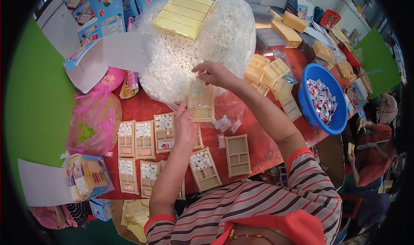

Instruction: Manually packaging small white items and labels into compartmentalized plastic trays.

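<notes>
Both hands hold a tan plastic compartment tray (201,102) upright: left hand (184,126) closed on its lower edge, right hand (214,73) pinching its top, against the clear bag of white pieces (189,51). Filled trays (144,139) lie on the red surface (263,148); a blue bowl (340,115) sits right.

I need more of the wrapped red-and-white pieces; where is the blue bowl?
In the head view, the blue bowl sits on the red table's right side, beside the stacked empty tan trays.
</notes>
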Motion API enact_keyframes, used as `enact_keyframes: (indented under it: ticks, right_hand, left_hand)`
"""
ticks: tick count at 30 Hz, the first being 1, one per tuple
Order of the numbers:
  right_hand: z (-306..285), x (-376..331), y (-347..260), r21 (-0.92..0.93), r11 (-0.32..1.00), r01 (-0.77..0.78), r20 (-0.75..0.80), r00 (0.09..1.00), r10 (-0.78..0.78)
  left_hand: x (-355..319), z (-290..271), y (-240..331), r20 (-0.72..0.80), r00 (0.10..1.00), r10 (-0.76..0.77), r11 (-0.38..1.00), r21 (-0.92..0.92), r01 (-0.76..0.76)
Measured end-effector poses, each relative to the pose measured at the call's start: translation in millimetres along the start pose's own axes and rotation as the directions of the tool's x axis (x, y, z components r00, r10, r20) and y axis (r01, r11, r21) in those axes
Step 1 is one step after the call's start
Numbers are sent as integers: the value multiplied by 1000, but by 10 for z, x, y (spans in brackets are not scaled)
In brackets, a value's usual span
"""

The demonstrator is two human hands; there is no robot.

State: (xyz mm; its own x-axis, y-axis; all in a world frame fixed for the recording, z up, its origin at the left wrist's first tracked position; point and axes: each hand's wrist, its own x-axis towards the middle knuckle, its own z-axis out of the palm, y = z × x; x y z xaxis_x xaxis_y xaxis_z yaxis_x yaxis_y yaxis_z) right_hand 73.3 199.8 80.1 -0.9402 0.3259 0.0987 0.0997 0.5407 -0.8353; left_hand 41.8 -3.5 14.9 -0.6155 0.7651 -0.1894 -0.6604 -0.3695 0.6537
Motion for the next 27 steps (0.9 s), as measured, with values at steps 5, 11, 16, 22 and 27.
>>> enact_keyframes:
  ticks: [5,11,16,22,27]
  right_hand:
    - [25,149,80,196,980,12,-68,998,2]
    - [32,45,218,-388,896,217,-237,916,-325]
    - [-81,-743,64,-155,988,-29,-70,997,19]
    - [-204,-1753,298,367,892,-263,37,962,269]
    - [-444,-2346,700,372,867,-331,84,942,324]
  left_hand:
    - [-105,19,34,19,1000,6,1000,16,-7]
    - [-258,2,-34,17,1000,9,1000,22,-9]
    - [-621,182,-139,44,998,-45,999,-23,46]
    - [-1076,490,-659,165,958,-235,971,8,237]
    - [-1256,590,-1017,210,828,-521,852,186,489]
